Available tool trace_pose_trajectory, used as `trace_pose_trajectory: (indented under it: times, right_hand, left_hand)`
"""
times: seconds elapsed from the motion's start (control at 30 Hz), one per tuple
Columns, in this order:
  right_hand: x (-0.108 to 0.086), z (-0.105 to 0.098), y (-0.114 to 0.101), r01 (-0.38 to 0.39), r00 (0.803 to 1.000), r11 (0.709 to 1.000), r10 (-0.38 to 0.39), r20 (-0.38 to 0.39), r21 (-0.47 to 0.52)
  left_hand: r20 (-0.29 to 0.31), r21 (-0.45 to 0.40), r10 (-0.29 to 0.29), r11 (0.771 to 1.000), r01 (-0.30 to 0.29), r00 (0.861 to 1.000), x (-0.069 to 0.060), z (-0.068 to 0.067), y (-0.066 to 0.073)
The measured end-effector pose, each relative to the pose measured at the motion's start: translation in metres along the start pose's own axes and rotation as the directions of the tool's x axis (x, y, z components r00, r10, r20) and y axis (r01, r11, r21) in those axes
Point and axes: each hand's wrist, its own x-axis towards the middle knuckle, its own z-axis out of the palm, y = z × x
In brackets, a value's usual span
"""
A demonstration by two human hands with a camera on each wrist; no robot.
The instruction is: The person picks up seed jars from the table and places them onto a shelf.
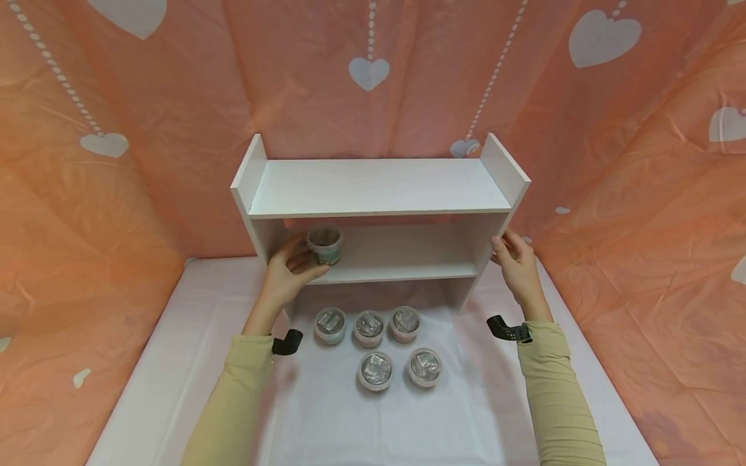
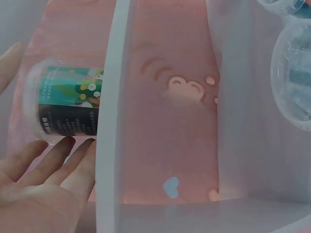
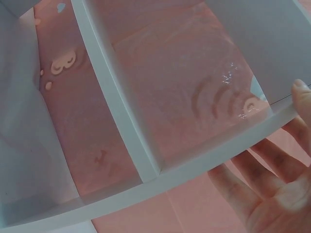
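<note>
A small clear plastic cup (image 1: pixel 325 244) with a green and black label (image 2: pixel 70 99) stands upright at the left of the middle board of a white shelf (image 1: pixel 379 188). My left hand (image 1: pixel 287 272) is spread around this cup. In the left wrist view the fingers (image 2: pixel 65 160) lie along one side of it, while the thumb (image 2: pixel 9 65) looks apart from it. At the shelf's right side panel, my right hand (image 1: pixel 519 265) grips the front edge, with its fingers (image 3: pixel 267 155) against the outer face and its thumb (image 3: pixel 301 97) over the edge.
Several similar round cups (image 1: pixel 375 371) with silvery packets showing inside stand on the white cloth (image 1: pixel 326 414) before the shelf. An orange curtain (image 1: pixel 192 97) with white hearts hangs behind and at both sides.
</note>
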Motion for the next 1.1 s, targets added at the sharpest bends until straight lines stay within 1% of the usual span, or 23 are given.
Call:
trace_pose_trajectory:
  times: [0.13,0.2,0.43,0.6,0.73,0.83,1.0,1.1]
  right_hand:
    - [0.0,0.0,0.0,0.003,1.0,1.0,-0.003,0.002,-0.008]
    - [0.0,0.0,-0.001,0.001,1.0,1.0,-0.001,0.0,-0.007]
    - [0.0,0.001,0.0,0.004,1.0,1.0,-0.004,-0.008,0.008]
    - [-0.001,0.0,-0.001,0.008,1.0,1.0,-0.008,-0.005,0.006]
    - [-0.001,-0.001,0.0,0.004,1.0,1.0,-0.004,-0.007,-0.005]
    - [-0.001,-0.001,0.001,-0.002,1.0,1.0,0.002,-0.003,-0.01]
    - [0.0,0.0,0.0,-0.009,1.0,1.0,0.009,-0.001,-0.004]
    - [0.0,0.0,0.0,-0.011,1.0,1.0,0.011,-0.005,-0.004]
  left_hand:
    - [-0.005,-0.041,-0.006,0.999,0.006,1.0,-0.008,-0.001,0.003]
    - [-0.009,-0.043,-0.005,0.999,0.004,1.0,-0.012,-0.003,0.005]
    - [0.005,0.012,-0.002,1.0,0.002,1.0,-0.027,-0.006,0.015]
    - [0.025,0.019,-0.017,1.0,0.017,1.0,-0.035,-0.005,0.025]
    - [0.054,-0.021,0.0,1.0,0.001,0.999,-0.04,-0.002,0.028]
    - [0.087,-0.065,0.035,0.997,-0.029,0.996,-0.044,0.002,0.027]
    - [0.156,-0.121,0.099,0.989,-0.08,0.983,-0.051,0.007,0.022]
    - [0.2,-0.131,0.109,0.988,-0.084,0.974,-0.055,0.011,0.016]
